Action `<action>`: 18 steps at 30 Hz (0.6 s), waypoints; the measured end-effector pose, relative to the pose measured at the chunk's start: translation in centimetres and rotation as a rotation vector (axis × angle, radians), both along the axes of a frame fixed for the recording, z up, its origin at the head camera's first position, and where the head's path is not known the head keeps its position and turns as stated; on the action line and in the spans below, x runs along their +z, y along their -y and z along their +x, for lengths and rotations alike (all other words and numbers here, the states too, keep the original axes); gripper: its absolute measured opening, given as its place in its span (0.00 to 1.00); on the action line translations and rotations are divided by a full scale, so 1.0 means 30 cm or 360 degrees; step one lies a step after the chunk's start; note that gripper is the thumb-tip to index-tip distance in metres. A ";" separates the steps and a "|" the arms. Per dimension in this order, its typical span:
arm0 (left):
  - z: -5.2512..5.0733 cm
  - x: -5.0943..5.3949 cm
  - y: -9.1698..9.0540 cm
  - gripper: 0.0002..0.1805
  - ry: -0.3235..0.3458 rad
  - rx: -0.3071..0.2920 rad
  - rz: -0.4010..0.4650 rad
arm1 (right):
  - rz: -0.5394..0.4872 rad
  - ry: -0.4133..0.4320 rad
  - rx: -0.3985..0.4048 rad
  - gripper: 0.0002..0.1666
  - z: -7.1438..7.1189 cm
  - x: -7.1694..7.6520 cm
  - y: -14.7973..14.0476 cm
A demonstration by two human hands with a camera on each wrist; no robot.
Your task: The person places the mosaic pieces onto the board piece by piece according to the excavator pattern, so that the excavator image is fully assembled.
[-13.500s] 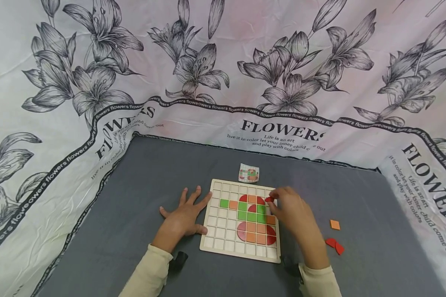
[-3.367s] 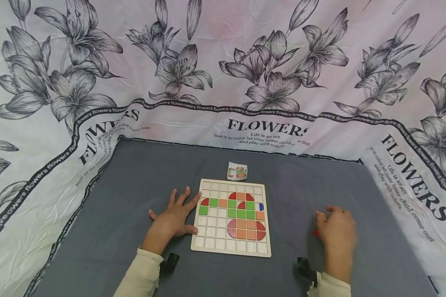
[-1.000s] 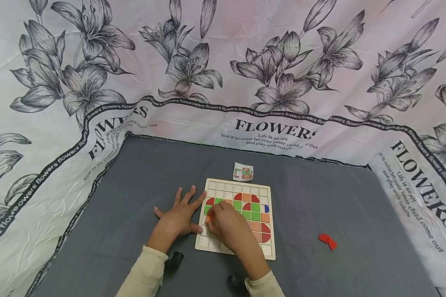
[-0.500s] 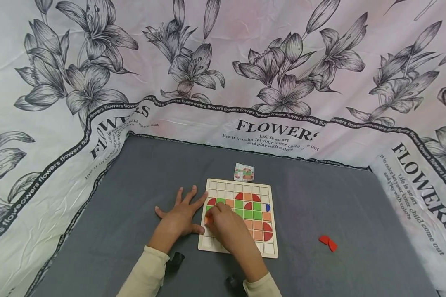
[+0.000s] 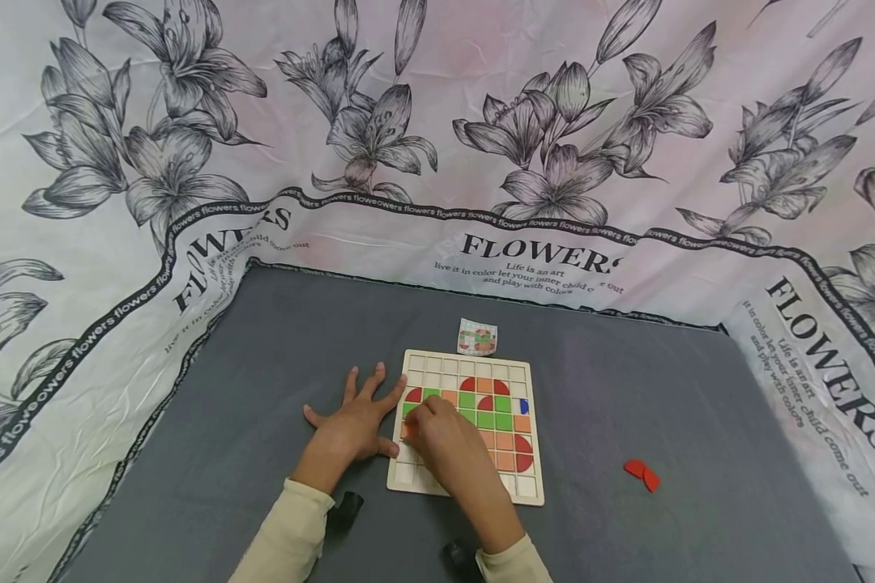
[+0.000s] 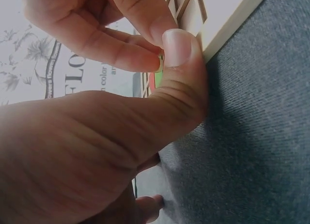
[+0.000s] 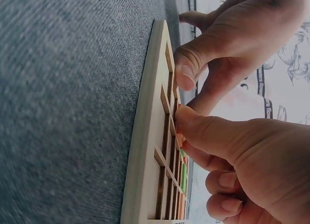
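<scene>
A wooden grid board (image 5: 528, 488) lies on the grey cloth, partly filled with red, green and orange tiles. My left hand (image 5: 350, 433) is spread beside it, with thumb and fingertip touching its left edge. My right hand (image 5: 448, 445) reaches over the board's left side and pinches an orange square tile (image 5: 407, 432) at the left column, just below a green tile. The right wrist view shows the thumb at the cells, with a sliver of the orange tile (image 7: 180, 138) beneath it. Whether the tile sits fully in its cell is hidden by the fingers.
Two red curved pieces (image 5: 642, 474) lie on the cloth to the right. A small pattern card (image 5: 477, 337) sits just behind the board. A blue piece (image 5: 523, 406) is in the right column. Flower-printed fabric (image 5: 539, 186) stands around the back and sides.
My right hand has carried the orange tile from the cloth at right to the board's left column, staying there the last second. Earlier, red and green tiles were added above it. My left hand keeps its place.
</scene>
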State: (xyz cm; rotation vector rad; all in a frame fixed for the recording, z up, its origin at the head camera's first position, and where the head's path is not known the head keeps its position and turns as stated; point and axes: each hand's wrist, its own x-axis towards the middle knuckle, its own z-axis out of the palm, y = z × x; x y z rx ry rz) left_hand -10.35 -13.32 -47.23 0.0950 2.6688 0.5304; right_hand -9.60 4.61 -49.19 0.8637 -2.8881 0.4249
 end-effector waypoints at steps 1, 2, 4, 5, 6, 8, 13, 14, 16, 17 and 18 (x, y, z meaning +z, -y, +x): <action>-0.001 0.002 0.000 0.59 0.0003 0.0001 -0.0001 | -0.0003 0.0007 -0.0003 0.13 0.001 0.002 -0.001; -0.001 0.003 -0.001 0.59 0.0003 0.0001 -0.0002 | -0.0008 0.0018 -0.0008 0.13 0.003 0.005 -0.002; -0.001 0.006 -0.001 0.59 0.0004 0.0000 0.0002 | -0.0027 0.0054 -0.0029 0.13 0.005 0.012 -0.008; 0.000 0.007 -0.001 0.59 0.0003 -0.0003 0.0004 | -0.0040 0.0078 -0.0042 0.13 0.005 0.016 -0.014; 0.000 0.008 -0.001 0.59 0.0002 -0.0006 0.0005 | -0.0058 0.0103 -0.0058 0.14 0.006 0.022 -0.021; 0.000 0.011 -0.002 0.59 0.0003 -0.0011 0.0016 | -0.0096 0.0140 -0.0097 0.15 0.006 0.035 -0.044; 0.002 0.010 -0.001 0.58 0.0006 -0.0011 0.0037 | -0.0198 0.0173 -0.0242 0.15 0.006 0.071 -0.141; 0.002 0.009 -0.001 0.58 0.0006 -0.0014 0.0037 | -0.0218 0.0182 -0.0291 0.15 0.006 0.078 -0.166; 0.002 0.009 0.000 0.58 0.0012 -0.0015 0.0034 | -0.0254 0.0221 -0.0398 0.15 0.008 0.092 -0.223; 0.001 0.009 0.001 0.58 0.0013 -0.0016 0.0034 | -0.0262 0.0237 -0.0447 0.15 0.010 0.099 -0.253; 0.001 0.010 0.002 0.58 0.0015 -0.0016 0.0036 | -0.0256 0.0258 -0.0508 0.15 0.010 0.104 -0.283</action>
